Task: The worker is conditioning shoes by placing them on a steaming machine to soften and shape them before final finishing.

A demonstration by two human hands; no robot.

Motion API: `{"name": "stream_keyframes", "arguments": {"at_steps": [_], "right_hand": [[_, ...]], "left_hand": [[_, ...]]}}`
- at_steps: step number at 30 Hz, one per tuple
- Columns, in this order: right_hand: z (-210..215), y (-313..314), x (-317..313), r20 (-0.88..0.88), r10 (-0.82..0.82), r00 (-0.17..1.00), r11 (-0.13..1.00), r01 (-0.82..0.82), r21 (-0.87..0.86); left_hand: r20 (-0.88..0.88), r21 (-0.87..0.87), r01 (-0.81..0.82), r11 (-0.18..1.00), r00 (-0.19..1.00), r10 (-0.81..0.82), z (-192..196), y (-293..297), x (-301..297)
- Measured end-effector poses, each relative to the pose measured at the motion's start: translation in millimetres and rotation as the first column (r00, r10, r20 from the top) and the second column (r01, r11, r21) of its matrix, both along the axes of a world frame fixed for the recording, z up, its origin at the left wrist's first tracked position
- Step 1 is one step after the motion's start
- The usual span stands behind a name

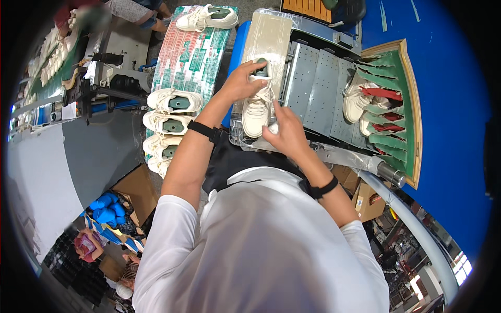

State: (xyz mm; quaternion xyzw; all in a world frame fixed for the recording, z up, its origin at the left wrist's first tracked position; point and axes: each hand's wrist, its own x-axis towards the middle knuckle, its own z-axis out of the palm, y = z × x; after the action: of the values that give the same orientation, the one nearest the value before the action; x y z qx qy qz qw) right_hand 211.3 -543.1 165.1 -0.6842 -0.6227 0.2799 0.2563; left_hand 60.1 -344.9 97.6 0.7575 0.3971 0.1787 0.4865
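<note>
On the pale board (269,39): one cream sneaker (255,121), toe toward the wearer, green insert (262,69) showing in its ankle opening.
Left hand (244,82): holding the sneaker at the ankle opening, thumb by the tongue, fingers by the insert.
Right hand (288,131): beside the laces and toe; thumb and forefinger wide apart; cannot tell whether either touches the shoe.
Perforated metal plates (315,78): right of the board, leading to a green strip curtain (390,65) with red pieces; cream shoes (355,103) sit at the strips.
Red-and-green patterned surface (182,57): at left; one shoe (207,20) at the far end, others (172,101) grouped nearer.
Wrists: a black band (204,130) on each.
</note>
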Motion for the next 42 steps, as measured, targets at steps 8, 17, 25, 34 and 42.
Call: {"name": "stream_keyframes", "arguments": {"at_steps": [8,17,25,34,42], "right_hand": [[-15.7,-5.7,4.3,0.077,0.043,0.996,0.999,-0.044,0.013],[34.8,-19.5,-8.0,-0.025,0.007,1.0,0.999,-0.008,-0.037],[-6.6,9.0,17.8,0.212,0.087,0.973,0.992,-0.065,-0.109],[53.9,-44.9,28.2,-0.075,0.103,0.992,0.939,-0.122,-0.321],[-6.6,6.6,6.7,-0.239,-0.088,0.967,0.996,0.085,-0.023]], "left_hand": [[0.0,0.023,-0.031,0.999,1.0,0.031,4.2,-5.9,-6.1],[0.119,-0.197,-0.063,0.978,0.989,0.088,-10.4,2.3,-3.7],[0.202,-0.003,-0.214,0.977,0.957,0.21,6.0,-24.1,-9.2],[0.115,-0.043,-0.075,0.996,0.99,0.079,5.7,-3.6,-18.1],[0.032,-0.126,-0.08,0.989,0.996,0.084,6.0,-0.5,-14.4]]}}
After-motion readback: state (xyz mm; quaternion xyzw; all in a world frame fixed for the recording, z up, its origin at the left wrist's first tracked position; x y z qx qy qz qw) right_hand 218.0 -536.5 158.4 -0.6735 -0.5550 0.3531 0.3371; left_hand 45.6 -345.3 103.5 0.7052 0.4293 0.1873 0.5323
